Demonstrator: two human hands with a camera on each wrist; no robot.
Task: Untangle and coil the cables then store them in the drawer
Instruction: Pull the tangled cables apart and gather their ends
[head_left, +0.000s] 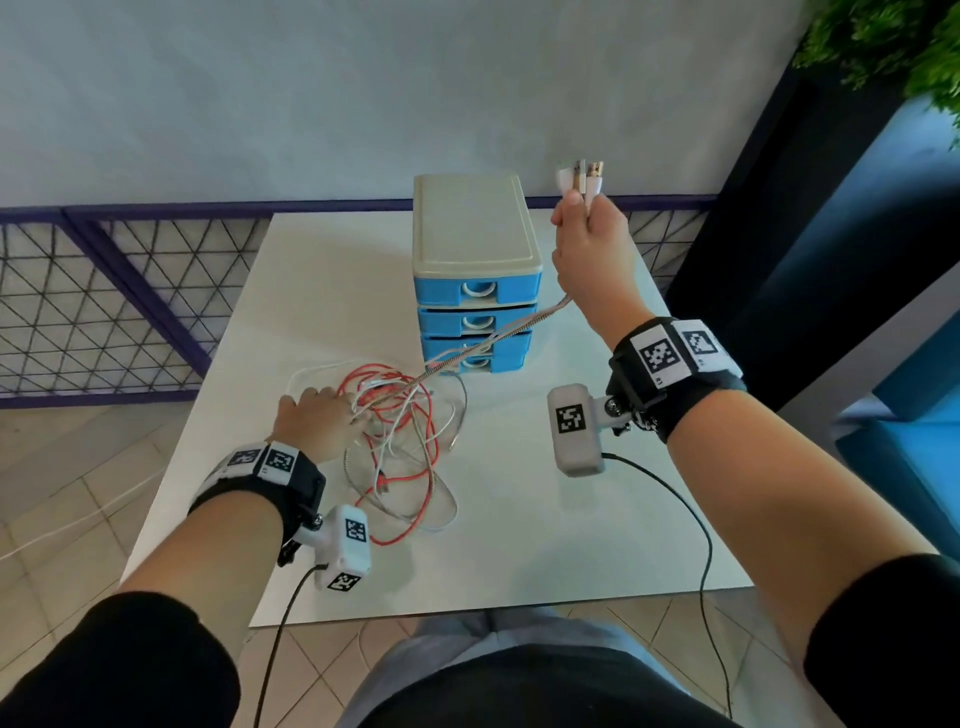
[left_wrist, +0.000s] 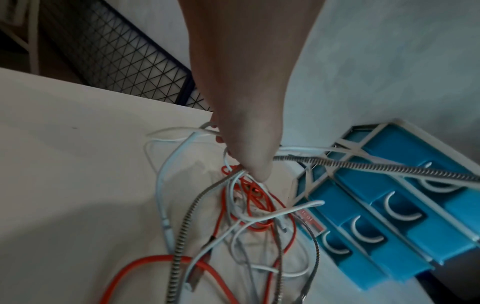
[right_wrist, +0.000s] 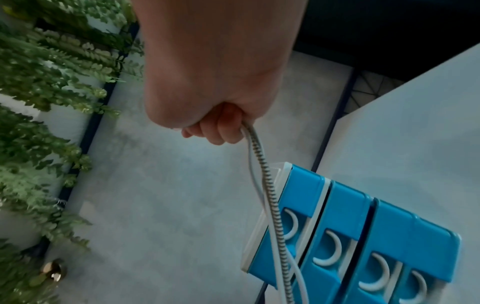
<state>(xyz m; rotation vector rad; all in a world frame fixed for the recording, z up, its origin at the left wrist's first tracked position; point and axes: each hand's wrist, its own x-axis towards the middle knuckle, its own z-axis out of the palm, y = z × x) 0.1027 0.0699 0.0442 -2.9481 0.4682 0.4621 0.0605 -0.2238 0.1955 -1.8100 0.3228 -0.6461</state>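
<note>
Drawer unit (head_left: 475, 270): 4 blue drawers closed, contents unseen. Right hand (head_left: 589, 244) fist clamps braided cable (head_left: 488, 343) and white cable ends. Left hand (head_left: 317, 421) fingers pinch the cable tangle (head_left: 405, 447).

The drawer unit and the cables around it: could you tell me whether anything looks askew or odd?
All four drawers of the drawer unit look shut and square. Only the cables are disordered: red, white and braided strands lie knotted together.

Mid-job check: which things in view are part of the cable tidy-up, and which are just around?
Part of the job:
- tangled cables on the table, left hand on them
- braided cable and white cable, connector ends gripped in the raised right hand
- blue drawer unit, drawers closed

Just around:
- white table
- plant
- mesh fence
</note>
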